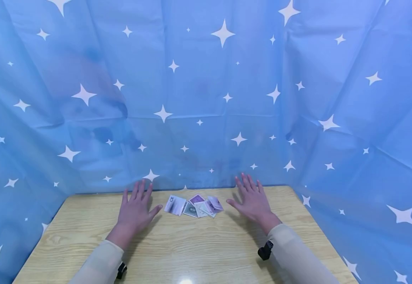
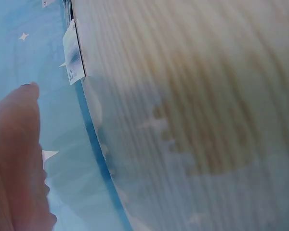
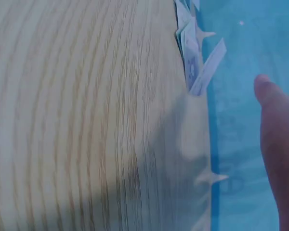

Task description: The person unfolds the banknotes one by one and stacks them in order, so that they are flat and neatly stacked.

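Several small paper banknotes lie in an overlapping row near the table's far edge, between my two hands. At the row's left end is a pale purple note marked 10 (image 1: 175, 205); beside it lie a grey-green note (image 1: 190, 210), a purple note (image 1: 196, 199) and a folded purple note (image 1: 214, 204) at the right end. My left hand (image 1: 135, 211) is spread left of the row, holding nothing. On the other side my right hand (image 1: 253, 202) is spread too, fingers straight and apart from the notes. In the right wrist view, the folded note's flap (image 3: 211, 70) sticks up.
A light wood-grain table (image 1: 191, 248) carries the notes. Blue cloth with white stars (image 1: 198, 79) hangs behind it and along both sides, close to the far edge. Black wrist cameras sit at both cuffs, the right one (image 1: 265, 250) in plain sight.
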### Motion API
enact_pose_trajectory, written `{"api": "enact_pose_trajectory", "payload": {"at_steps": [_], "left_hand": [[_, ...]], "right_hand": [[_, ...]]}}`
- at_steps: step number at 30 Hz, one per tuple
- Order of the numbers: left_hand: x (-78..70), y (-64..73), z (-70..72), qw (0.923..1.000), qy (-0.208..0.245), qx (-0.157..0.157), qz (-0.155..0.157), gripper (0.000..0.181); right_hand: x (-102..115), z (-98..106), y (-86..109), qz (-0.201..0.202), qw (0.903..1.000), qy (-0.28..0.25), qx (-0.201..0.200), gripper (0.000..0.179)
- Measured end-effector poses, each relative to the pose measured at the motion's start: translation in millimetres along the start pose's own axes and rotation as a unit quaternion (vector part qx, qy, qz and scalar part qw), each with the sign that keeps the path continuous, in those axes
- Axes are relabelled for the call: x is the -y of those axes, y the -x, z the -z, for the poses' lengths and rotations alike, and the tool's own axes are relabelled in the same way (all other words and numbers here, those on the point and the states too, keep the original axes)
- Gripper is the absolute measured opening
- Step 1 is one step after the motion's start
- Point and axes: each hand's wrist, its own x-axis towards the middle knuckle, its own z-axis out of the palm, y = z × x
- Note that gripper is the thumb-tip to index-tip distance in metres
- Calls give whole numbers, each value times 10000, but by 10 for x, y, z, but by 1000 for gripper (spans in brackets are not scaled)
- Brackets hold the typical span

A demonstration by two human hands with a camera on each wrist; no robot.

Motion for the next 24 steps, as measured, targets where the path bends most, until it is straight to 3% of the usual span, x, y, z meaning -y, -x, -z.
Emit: {"api": "enact_pose_trajectory", "payload": {"at_steps": [5, 9, 12, 17, 24], "left_hand": [[-35, -56, -3, 9989, 214, -343, -231, 81], [-96, -100, 13, 9951, 732, -431, -513, 66], [-138, -145, 3, 9890, 1307, -256, -638, 58], [-177, -207, -50, 9740, 2183, 189, -577, 58], [-222, -309, -74, 9597, 2707, 638, -416, 66]], "right_hand": [[148, 26, -44, 286, 9974, -543, -386, 94], [405, 74, -69, 345, 9910, -1243, -362, 80], [616, 62, -101, 463, 9858, -1572, -355, 70], [955, 25, -160, 693, 9790, -1900, -255, 62], [1423, -36, -320, 618, 9759, -2075, 261, 60]]}}
